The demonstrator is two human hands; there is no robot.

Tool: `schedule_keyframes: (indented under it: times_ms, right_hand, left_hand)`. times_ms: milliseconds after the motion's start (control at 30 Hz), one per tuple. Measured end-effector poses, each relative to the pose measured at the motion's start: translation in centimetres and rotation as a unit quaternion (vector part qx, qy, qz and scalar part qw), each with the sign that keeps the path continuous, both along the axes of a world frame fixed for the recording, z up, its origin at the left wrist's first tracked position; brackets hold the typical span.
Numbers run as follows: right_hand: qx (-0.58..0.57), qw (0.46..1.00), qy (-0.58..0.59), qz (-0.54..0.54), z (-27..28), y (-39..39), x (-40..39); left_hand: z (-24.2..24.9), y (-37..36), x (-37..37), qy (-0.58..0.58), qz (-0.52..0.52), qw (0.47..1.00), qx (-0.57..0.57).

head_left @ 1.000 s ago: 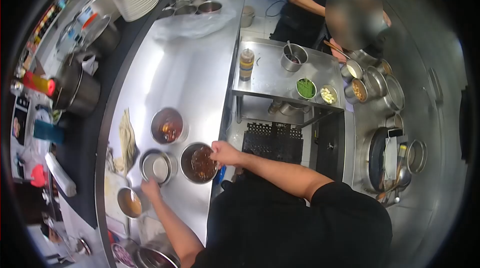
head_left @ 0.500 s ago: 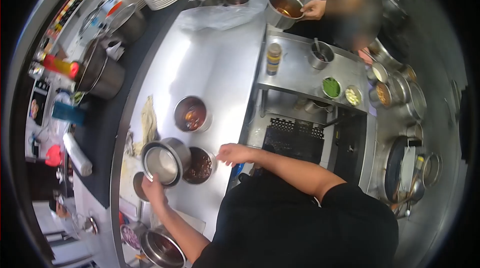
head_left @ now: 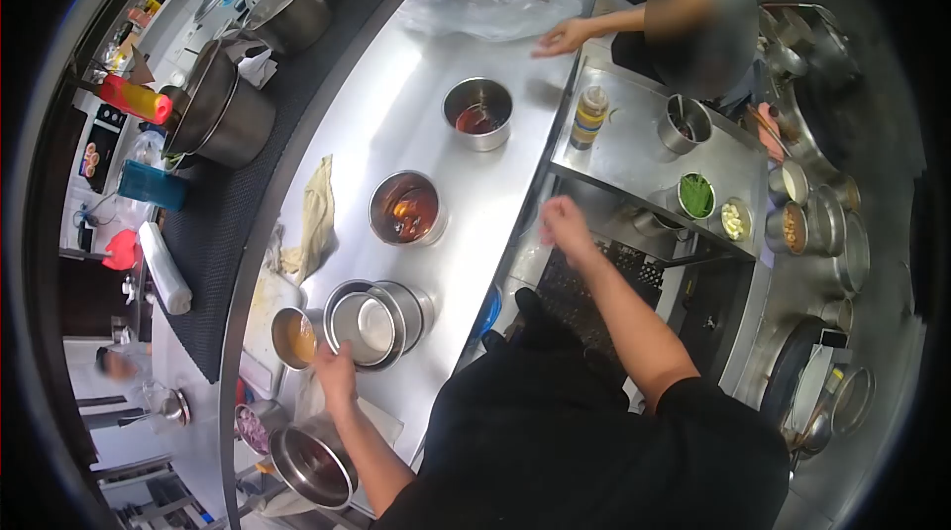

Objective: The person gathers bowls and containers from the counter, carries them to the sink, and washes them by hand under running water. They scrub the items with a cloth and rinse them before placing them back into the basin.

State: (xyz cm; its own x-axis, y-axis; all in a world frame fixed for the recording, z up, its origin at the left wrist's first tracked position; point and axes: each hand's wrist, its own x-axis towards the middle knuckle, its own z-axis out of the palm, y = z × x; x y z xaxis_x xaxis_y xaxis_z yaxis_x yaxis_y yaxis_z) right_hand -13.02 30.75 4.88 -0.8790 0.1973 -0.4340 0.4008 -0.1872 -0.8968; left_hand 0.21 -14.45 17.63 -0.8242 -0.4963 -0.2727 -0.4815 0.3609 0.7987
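My left hand (head_left: 336, 371) grips the near rim of an empty steel pot (head_left: 369, 325), its light inside facing up. Behind that pot, at its right, the rim of another steel pot (head_left: 424, 307) shows; its contents are hidden. Left of my fingers stands a smaller pot (head_left: 295, 340) with yellow-orange liquid. My right hand (head_left: 563, 225) is away from the pots, over the counter's right edge, its fingers curled in with nothing visible in them. Farther up the steel counter (head_left: 367, 114) are a pot of reddish-brown liquid (head_left: 406, 208) and another with dark red contents (head_left: 477, 116).
A co-worker's open hand (head_left: 565, 38) reaches over the far counter. A yellowish cloth (head_left: 315, 218) lies at the left edge. Near my left forearm are a large pot (head_left: 315, 463) and chopped onion (head_left: 256, 426). The right side table holds a squeeze bottle (head_left: 588, 119) and green herbs (head_left: 696, 196).
The co-worker's pot now stands on the counter, released. My left hand's pot has moved right, over where the dark-filled pot showed. My right hand has swung away, up and right.
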Motion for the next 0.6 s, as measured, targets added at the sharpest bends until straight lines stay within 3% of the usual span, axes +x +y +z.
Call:
schedule_keyframes:
  times_ms: [100, 133, 167, 233, 333, 400, 467, 600]
  right_hand:
    - [0.038, 0.997, 0.043, -0.048, 2.0, -0.6, -5.9]
    - [0.099, 0.991, 0.089, -0.034, 1.6, -0.9, -8.0]
    - [0.336, 0.920, 0.200, -0.035, 1.2, -1.2, -9.8]
    - [0.273, 0.944, 0.180, 0.034, 6.4, -3.3, -10.7]
    - [0.352, 0.898, 0.168, 0.206, 7.9, -7.2, -12.2]
    - [0.431, 0.839, 0.185, 0.277, 6.8, -10.9, -12.3]
    - [0.433, 0.823, 0.066, 0.361, 8.5, -13.3, -12.6]
    - [0.414, 0.858, 0.056, 0.299, 5.6, -15.9, -13.5]
  left_hand:
    - [-2.6, -0.9, 0.4, -0.035, 0.017, 0.999, 0.004]
    - [-2.7, -0.6, 0.5, -0.042, 0.024, 0.999, 0.008]
    - [-3.1, -0.6, 0.8, -0.051, 0.033, 0.998, 0.013]
    - [-5.0, -1.4, 1.4, -0.029, 0.059, 0.998, 0.024]
    - [-5.1, -0.7, 1.7, -0.043, 0.069, 0.996, 0.026]
    - [-5.0, 0.1, 2.3, 0.007, 0.091, 0.996, 0.026]
    - [-5.5, 1.0, 1.5, 0.033, 0.083, 0.995, 0.039]
    - [-5.4, 0.7, 1.4, -0.023, 0.070, 0.996, 0.051]
